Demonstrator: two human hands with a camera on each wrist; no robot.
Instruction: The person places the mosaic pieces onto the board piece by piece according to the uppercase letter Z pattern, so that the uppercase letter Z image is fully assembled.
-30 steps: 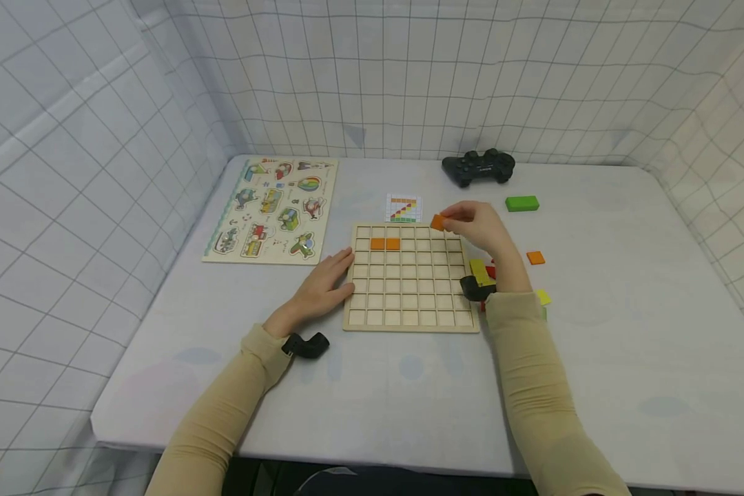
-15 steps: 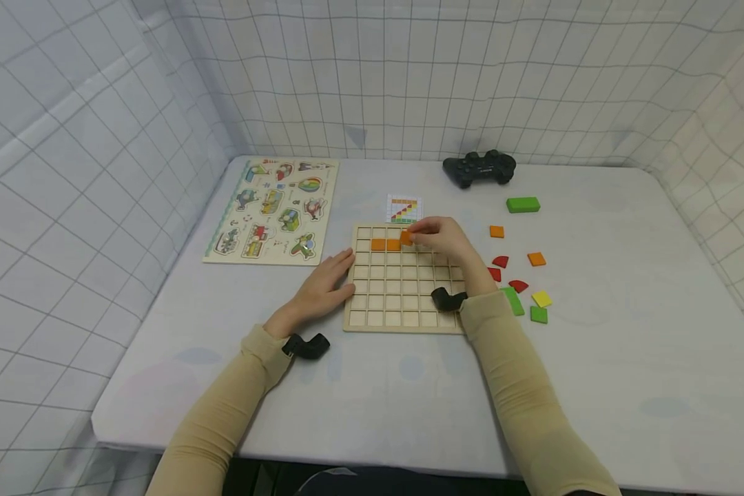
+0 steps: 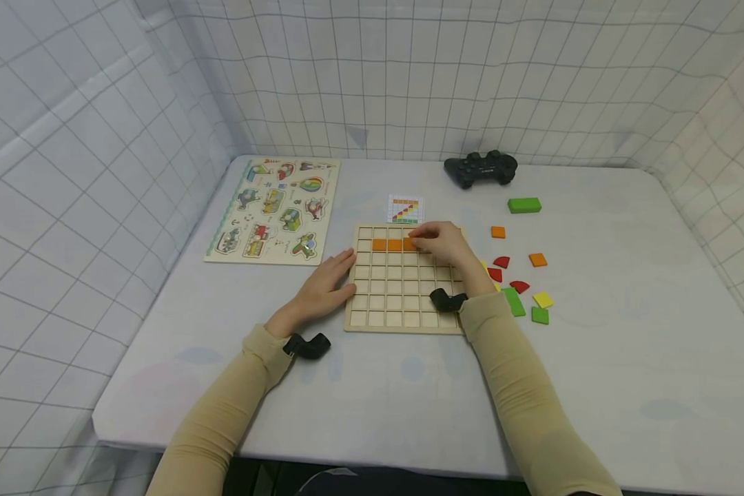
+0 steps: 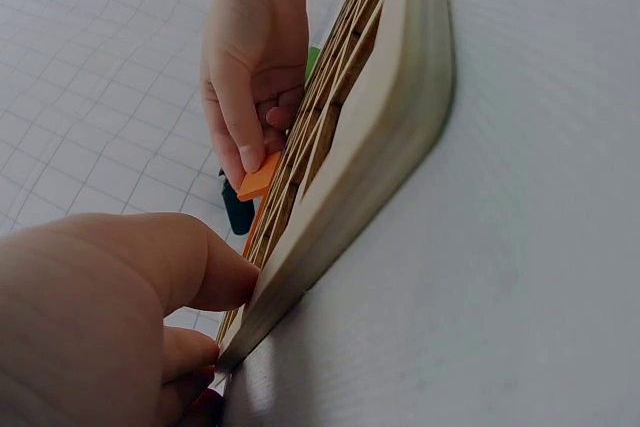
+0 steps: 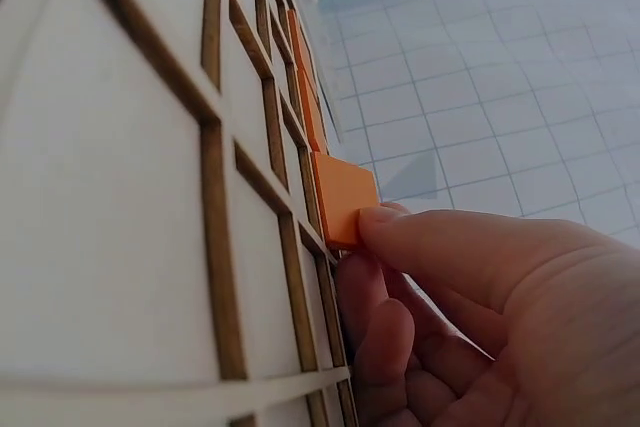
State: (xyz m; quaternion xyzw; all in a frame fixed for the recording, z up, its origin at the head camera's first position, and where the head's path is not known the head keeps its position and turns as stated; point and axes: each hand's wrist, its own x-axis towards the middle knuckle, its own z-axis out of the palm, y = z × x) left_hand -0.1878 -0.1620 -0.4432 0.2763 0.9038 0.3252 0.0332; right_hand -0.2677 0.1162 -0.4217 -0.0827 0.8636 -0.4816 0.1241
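Note:
A wooden grid board [image 3: 394,326] lies on the table, with two orange square tiles [image 3: 387,245] set side by side in its second row. My right hand [image 3: 444,244] pinches a third orange tile [image 5: 343,199] between thumb and fingers. In the right wrist view that tile stands tilted at its cell, one edge against the grid, just beside the two seated ones. Along the board's left edge rests my left hand [image 3: 324,284]; its thumb and fingertips touch the rim in the left wrist view.
A small pattern card [image 3: 406,209] lies behind the board. Loose red, yellow, green and orange pieces [image 3: 513,301] are scattered to the right. Farther back are a green block [image 3: 524,205] and a black game controller [image 3: 481,169]. A picture puzzle board [image 3: 273,211] lies at left.
My right hand has moved left and down from the board's top right with the orange tile, bringing it to the cell beside the other two. The left hand stays put.

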